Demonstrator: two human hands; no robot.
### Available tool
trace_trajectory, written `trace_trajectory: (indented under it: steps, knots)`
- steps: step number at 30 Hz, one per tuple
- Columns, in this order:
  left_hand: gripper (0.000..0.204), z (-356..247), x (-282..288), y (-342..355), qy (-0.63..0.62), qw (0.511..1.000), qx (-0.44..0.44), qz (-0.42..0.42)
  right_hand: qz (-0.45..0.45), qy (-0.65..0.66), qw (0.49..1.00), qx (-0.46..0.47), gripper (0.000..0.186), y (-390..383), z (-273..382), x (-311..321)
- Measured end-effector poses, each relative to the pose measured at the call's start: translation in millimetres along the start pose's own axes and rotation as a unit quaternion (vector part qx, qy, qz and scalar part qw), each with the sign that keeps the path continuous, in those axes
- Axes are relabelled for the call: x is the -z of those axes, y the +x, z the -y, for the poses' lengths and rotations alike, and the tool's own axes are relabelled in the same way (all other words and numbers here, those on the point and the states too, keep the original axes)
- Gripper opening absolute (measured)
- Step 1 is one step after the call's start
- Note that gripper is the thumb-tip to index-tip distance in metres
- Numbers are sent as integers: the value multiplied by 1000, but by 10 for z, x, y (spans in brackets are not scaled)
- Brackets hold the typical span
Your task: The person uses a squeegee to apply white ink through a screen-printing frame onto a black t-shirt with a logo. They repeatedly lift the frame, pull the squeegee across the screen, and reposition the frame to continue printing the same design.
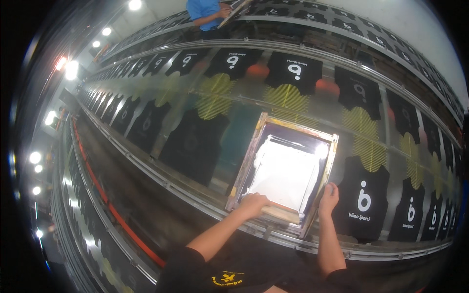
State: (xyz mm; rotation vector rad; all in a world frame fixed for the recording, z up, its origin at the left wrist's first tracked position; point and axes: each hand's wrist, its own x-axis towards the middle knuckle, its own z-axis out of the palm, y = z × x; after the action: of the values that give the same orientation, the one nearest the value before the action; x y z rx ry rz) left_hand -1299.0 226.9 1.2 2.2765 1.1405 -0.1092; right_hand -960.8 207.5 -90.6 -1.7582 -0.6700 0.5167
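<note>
A screen printing frame [332,146] with worn wooden edges lies on the long table in front of me. White ink [281,168] covers much of its mesh. Along the near end of the mesh rests a squeegee [281,214] with a pale wooden handle. My left hand [253,205] is closed around the squeegee's left end. At the frame's right side, my right hand [329,195] has its fingers curled over the edge. To the right of it lies a black garment piece [364,198] bearing a white print. The garment beneath the frame is hidden.
Black garment pieces [195,144] line both sides of the long table, some with white prints, others with faint dark ones. Yellow striped patches [288,97] run down its middle. A metal rail [171,188] borders the near edge. Across the table, a person in blue [205,12] holds another frame.
</note>
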Motion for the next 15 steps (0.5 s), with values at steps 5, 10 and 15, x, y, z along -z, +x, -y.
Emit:
trace_trajectory:
  steps: [5,10,15]
  knots:
    - [42,277,146,-5,25,998,-19,49,-37,-100,994,-3,35,-96,-69,-365]
    - [45,307,-154,-29,-8,997,-79,-14,-4,-130,990,-53,43,-174,3,-386]
    - [46,-52,-134,82,13,1000,-24,8,42,-141,985,-87,46,-97,-59,-385]
